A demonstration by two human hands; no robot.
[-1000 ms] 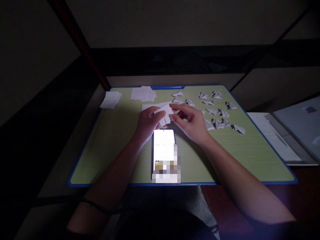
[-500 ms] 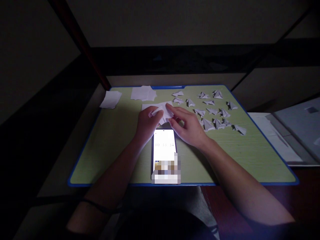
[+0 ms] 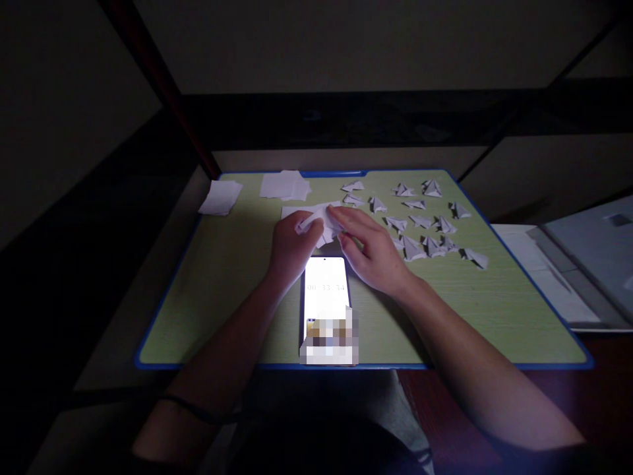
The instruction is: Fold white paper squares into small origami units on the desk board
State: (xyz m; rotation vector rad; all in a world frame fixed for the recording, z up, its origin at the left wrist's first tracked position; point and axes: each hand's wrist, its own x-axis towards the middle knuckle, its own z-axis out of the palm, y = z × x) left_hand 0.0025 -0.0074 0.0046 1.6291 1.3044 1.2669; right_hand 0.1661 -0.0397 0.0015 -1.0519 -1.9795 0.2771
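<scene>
In a dim room, a green board with a blue rim [image 3: 208,310] lies in front of me. My left hand [image 3: 291,244] pinches a small white paper piece [image 3: 321,221] near the board's middle. My right hand [image 3: 370,247] presses its fingers down on the same paper from the right, fingers together. Under the paper lies a flat white sheet [image 3: 297,212]. A lit phone [image 3: 326,307] lies just below both hands, its screen bright.
Several folded paper pieces [image 3: 425,224] are scattered across the right half of the board. Two stacks of white paper slips [image 3: 284,186] [image 3: 220,196] sit at the far left. Grey sheets or folders [image 3: 583,264] lie off the board's right.
My right hand has slid left and lowered onto the paper held by my left hand. The left hand has barely moved.
</scene>
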